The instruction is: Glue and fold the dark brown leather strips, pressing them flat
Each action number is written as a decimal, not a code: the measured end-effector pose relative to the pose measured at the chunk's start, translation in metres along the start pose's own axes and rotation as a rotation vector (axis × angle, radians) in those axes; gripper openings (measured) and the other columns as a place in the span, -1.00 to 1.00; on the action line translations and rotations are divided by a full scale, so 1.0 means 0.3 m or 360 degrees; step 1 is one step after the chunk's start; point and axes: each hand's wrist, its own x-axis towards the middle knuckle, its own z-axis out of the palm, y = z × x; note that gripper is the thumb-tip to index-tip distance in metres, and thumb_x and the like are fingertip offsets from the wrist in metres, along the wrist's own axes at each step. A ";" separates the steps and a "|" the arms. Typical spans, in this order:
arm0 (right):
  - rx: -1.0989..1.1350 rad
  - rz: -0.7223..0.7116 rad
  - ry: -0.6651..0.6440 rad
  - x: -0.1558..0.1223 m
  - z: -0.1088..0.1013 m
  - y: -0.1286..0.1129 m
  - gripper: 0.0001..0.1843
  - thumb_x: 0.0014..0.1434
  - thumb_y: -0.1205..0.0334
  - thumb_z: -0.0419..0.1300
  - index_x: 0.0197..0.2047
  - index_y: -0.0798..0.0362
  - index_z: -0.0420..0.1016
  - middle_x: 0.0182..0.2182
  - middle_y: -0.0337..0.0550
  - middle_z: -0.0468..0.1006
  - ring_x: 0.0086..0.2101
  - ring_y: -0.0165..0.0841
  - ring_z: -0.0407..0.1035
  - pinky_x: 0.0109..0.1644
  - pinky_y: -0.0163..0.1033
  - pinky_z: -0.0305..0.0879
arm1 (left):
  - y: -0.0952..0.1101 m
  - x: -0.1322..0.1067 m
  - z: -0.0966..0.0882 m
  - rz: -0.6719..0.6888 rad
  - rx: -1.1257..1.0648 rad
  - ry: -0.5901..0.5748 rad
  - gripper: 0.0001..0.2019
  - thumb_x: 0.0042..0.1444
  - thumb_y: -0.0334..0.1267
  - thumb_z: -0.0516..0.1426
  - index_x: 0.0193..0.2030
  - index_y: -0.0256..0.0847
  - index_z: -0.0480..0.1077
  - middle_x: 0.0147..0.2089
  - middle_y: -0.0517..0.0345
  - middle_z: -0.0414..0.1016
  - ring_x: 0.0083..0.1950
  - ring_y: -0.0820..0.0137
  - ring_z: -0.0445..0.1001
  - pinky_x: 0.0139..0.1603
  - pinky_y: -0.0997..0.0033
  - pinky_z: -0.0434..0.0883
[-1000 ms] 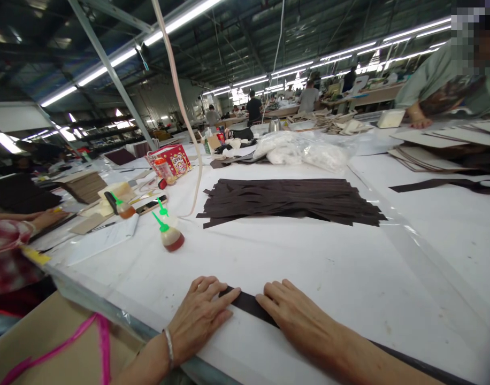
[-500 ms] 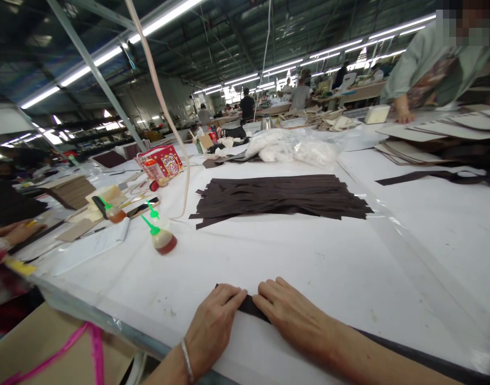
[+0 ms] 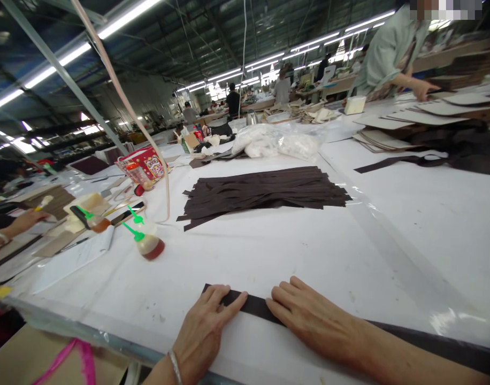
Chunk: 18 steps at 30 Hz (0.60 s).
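A long dark brown strip [image 3: 255, 306] lies along the near edge of the white table and runs off to the right under my right forearm. My left hand [image 3: 207, 321], with a silver bangle at the wrist, rests on the strip's left end, thumb and fingers spread apart. Further right, my right hand [image 3: 309, 315] has its fingers curled down on the strip; the fingertips are partly hidden. Beyond my hands lies a bundle of similar dark strips [image 3: 265, 192].
Green-tipped squeeze bottles [image 3: 151, 247] stand at left near a paper pad [image 3: 74, 259] and a red patterned box [image 3: 146, 163]. Plastic-wrapped white material [image 3: 265, 141] lies behind the bundle. Stacked panels [image 3: 425, 118] are at right by a co-worker [image 3: 385, 59]; another person's hand [image 3: 28, 220] is at left.
My hands have moved apart along the strip, and my left fingers have spread, baring more of it between them. The view has shifted right. The co-worker's hand at right now reaches the panels.
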 end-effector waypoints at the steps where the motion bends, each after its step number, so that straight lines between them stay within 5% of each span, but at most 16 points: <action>1: 0.0003 0.0008 -0.0006 -0.013 -0.004 0.002 -0.92 0.26 0.43 0.09 -0.21 0.10 0.35 -0.36 -0.19 0.35 -0.36 -0.32 0.19 -0.18 -0.17 0.08 | 0.002 0.002 -0.002 0.0012 0.0028 -0.0005 -0.32 0.12 -0.59 -0.09 0.33 0.08 0.10 0.08 -0.02 0.30 0.05 0.24 0.34 0.03 0.17 0.49; 12: 0.0015 0.0049 -0.0001 -0.130 -0.044 0.018 -0.86 0.25 0.48 0.06 -0.18 0.10 0.36 -0.36 -0.18 0.34 -0.37 -0.33 0.18 -0.19 -0.18 0.09 | 0.014 0.019 -0.004 0.0043 0.0093 0.0163 -0.37 0.07 -0.62 -0.10 0.20 0.05 0.30 0.22 -0.01 0.20 0.16 0.15 0.25 0.05 0.01 0.42; 18: 0.0067 0.0092 -0.0064 -0.185 -0.056 0.033 -0.82 0.24 0.48 0.07 -0.12 0.09 0.36 -0.32 -0.18 0.37 -0.37 -0.32 0.17 -0.18 -0.18 0.07 | 0.034 0.049 -0.028 0.0146 -0.0242 0.0029 -0.52 0.13 -0.58 -0.09 0.15 -0.20 0.32 -0.04 0.03 0.46 -0.04 0.26 0.39 -0.03 0.19 0.45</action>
